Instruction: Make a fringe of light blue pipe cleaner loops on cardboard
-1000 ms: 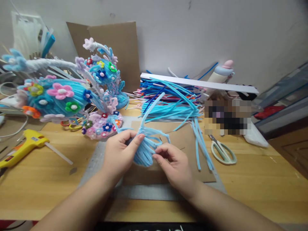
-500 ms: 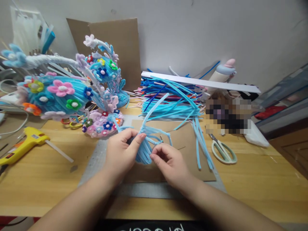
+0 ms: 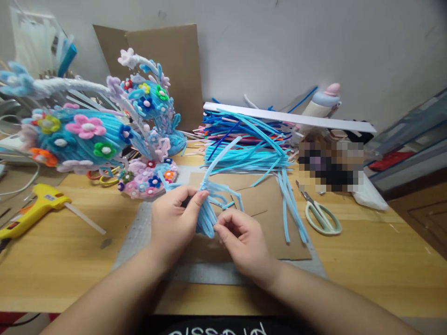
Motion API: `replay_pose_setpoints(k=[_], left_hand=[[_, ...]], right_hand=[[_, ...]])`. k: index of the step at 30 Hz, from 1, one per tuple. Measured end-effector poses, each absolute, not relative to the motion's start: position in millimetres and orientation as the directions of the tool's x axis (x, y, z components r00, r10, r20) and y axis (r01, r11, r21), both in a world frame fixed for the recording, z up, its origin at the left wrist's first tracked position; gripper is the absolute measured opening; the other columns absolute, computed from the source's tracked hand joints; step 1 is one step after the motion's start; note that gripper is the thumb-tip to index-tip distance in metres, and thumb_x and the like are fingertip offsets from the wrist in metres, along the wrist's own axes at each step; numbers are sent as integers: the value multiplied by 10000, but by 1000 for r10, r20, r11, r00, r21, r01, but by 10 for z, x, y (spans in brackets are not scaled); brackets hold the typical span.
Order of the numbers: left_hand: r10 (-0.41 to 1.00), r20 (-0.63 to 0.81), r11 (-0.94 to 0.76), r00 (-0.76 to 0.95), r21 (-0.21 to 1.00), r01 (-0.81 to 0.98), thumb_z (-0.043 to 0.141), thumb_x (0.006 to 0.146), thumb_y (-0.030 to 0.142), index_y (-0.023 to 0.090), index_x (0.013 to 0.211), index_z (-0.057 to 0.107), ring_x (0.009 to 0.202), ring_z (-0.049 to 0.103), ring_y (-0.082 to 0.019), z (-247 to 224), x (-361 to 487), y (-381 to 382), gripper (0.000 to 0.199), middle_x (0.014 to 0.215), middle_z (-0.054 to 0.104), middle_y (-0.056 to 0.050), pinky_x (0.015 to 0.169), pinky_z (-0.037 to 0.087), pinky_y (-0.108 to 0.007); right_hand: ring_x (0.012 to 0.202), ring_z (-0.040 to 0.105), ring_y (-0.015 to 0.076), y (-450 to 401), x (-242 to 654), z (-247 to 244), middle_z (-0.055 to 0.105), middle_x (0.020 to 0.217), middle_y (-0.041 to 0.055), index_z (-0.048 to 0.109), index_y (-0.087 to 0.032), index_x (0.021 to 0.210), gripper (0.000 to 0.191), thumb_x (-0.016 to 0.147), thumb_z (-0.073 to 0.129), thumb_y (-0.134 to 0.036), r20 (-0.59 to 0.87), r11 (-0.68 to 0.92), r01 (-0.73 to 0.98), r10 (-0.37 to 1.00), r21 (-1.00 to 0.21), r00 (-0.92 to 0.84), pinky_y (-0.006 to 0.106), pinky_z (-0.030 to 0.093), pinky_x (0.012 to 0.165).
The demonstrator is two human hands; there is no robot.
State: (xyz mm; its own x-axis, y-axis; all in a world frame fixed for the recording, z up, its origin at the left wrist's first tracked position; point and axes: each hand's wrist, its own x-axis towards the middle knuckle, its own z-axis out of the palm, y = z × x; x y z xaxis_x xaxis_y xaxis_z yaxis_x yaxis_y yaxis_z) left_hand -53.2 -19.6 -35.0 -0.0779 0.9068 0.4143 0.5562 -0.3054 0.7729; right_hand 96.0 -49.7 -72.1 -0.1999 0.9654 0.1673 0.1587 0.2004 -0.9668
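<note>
Light blue pipe cleaners, bent into a bundle of loops (image 3: 207, 219), are held over the brown cardboard sheet (image 3: 258, 232). My left hand (image 3: 176, 214) pinches the bundle at its upper left, thumb on top. One long stem rises from the bundle, and several bent stems spread to the right. At the lower right edge of the loops, my right hand (image 3: 240, 235) has thumb and forefinger pressed together on the bundle's edge; the exact strand is too small to tell. Loose light blue pipe cleaners (image 3: 288, 204) lie on the cardboard's right side.
A yellow glue gun (image 3: 33, 211) lies at the left, scissors (image 3: 323, 216) at the right. Flower-covered blue decorations (image 3: 80, 135) stand at the back left. A pile of coloured pipe cleaners (image 3: 244, 144) is at the back, before an upright white strip (image 3: 289, 117).
Both hands and the bundle have shifted slightly left in view, along with small movement of the whole scene. The loops are turned a little, and their lower end looks narrower.
</note>
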Motion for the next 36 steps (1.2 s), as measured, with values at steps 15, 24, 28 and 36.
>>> replay_pose_setpoints(k=[15, 24, 28, 36], left_hand=[[983, 165, -183, 85, 944, 275, 594, 785, 368, 153, 690, 628, 494, 488, -90, -260, -673, -117, 238, 571, 565, 22, 441, 377, -170], [979, 169, -193, 112, 946, 261, 597, 791, 359, 163, 735, 654, 544, 532, -105, -252, -682, -120, 212, 629, 611, 13, 486, 413, -177], [974, 174, -211, 143, 926, 313, 587, 802, 363, 163, 798, 674, 616, 583, -135, -254, -683, -110, 218, 691, 652, -6, 549, 453, -199], [969, 170, -224, 178, 909, 352, 588, 799, 367, 171, 923, 692, 713, 629, -179, -251, -707, -102, 254, 811, 703, -29, 617, 486, -241]], right_hand=[[753, 538, 128, -376, 1168, -631, 556, 801, 15, 570, -192, 833, 87, 850, 516, -126, 440, 485, 283, 873, -827, -211, 263, 437, 696], [792, 558, 138, -359, 1179, -667, 583, 860, 40, 589, -181, 960, 172, 833, 520, -88, 484, 543, 258, 836, -799, -260, 272, 453, 716], [800, 567, 142, -361, 1193, -650, 595, 831, 34, 605, -188, 908, 161, 835, 521, -72, 511, 554, 248, 831, -795, -218, 282, 453, 729], [777, 565, 141, -364, 1220, -628, 587, 812, 31, 611, -184, 908, 182, 824, 521, -50, 532, 571, 252, 820, -781, -211, 286, 456, 711]])
